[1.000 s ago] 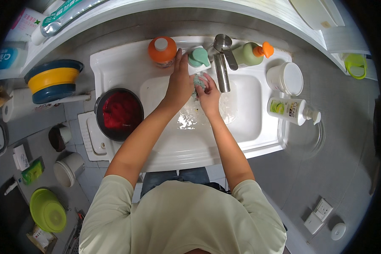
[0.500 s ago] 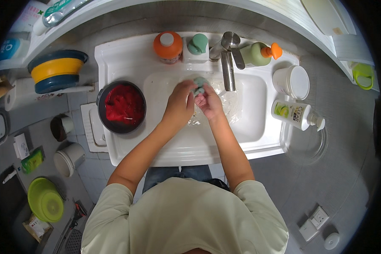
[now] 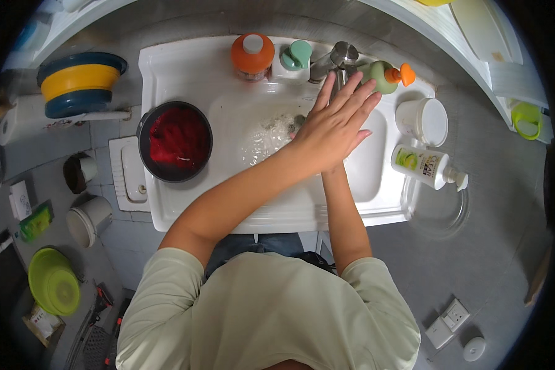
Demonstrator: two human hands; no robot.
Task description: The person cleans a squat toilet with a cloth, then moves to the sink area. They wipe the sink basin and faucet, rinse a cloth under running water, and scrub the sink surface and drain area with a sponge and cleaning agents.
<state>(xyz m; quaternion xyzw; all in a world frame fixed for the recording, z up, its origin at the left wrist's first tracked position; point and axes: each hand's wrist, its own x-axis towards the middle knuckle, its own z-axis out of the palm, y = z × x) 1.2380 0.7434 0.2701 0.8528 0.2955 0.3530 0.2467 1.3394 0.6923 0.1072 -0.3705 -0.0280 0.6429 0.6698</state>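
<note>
My left hand reaches across over the sink with its fingers spread, and the fingertips lie over the metal faucet. Nothing shows in its fingers. Beneath it is my right hand, mostly covered, so its fingers cannot be made out. Just left of the hands a small dark grey-green bit shows, perhaps the cloth seen earlier. Water splashes on the bottom of the white sink. On the sink's left side stands a dark round pot holding red wet cloth.
Behind the basin stand an orange bottle, a green-topped pump bottle and a green bottle with orange pump. A white tub and white pump bottle sit at right. Left are a yellow-blue basin and green basin.
My left hand has left the grey-green cloth and moved right and up to the faucet, fingers spreading. My right hand is now mostly hidden under it. The view has shifted slightly.
</note>
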